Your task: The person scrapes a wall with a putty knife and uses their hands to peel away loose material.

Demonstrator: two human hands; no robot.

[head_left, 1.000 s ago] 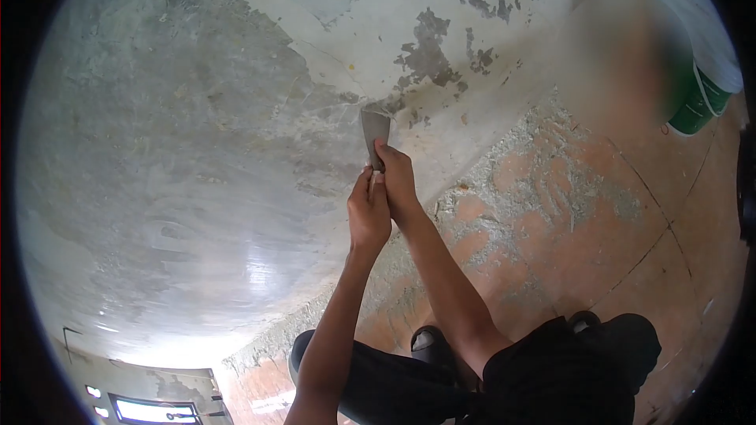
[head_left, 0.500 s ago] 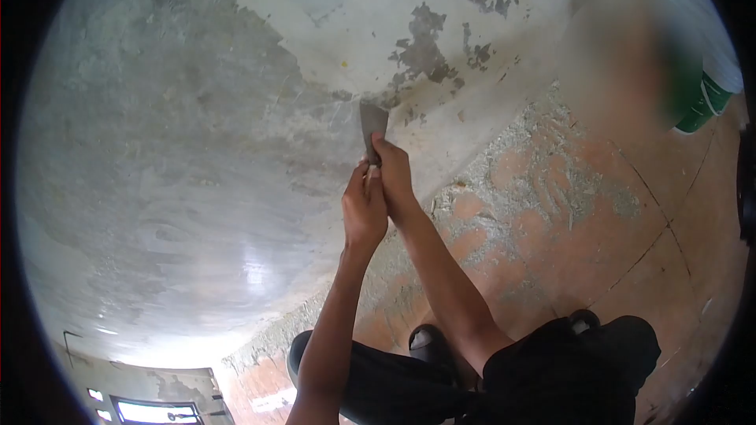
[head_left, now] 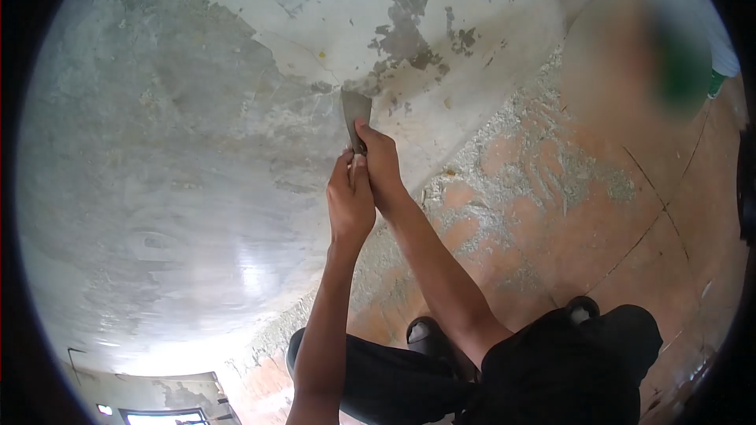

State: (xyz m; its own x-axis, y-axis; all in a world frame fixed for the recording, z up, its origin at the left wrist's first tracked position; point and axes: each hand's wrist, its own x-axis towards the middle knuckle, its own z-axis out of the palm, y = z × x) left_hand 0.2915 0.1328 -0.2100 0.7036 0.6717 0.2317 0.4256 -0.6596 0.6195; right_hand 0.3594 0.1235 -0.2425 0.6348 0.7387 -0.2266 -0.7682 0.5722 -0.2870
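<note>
Both my hands are closed around one scraper (head_left: 357, 108), a flat grey blade on a short handle. My right hand (head_left: 381, 159) grips it near the blade, with a finger laid along the metal. Lower down, my left hand (head_left: 351, 203) wraps the handle end, which the fingers mostly hide. The blade's edge lies against the wall (head_left: 197, 165), at the border between bare grey plaster and remaining pale paint. Dark bare patches (head_left: 405, 31) show in the paint just beyond the blade.
Paint flakes (head_left: 512, 181) litter the reddish tiled floor (head_left: 598, 244) along the wall's foot. At upper right, a blurred area covers part of the view beside a green container (head_left: 715, 84). My bent legs (head_left: 567, 370) and sandalled feet are below. A window (head_left: 165, 417) shows at lower left.
The hands and scraper sit slightly further left and higher in the view. The wall patches have shifted the same way, so the camera has turned a little. The grip looks the same.
</note>
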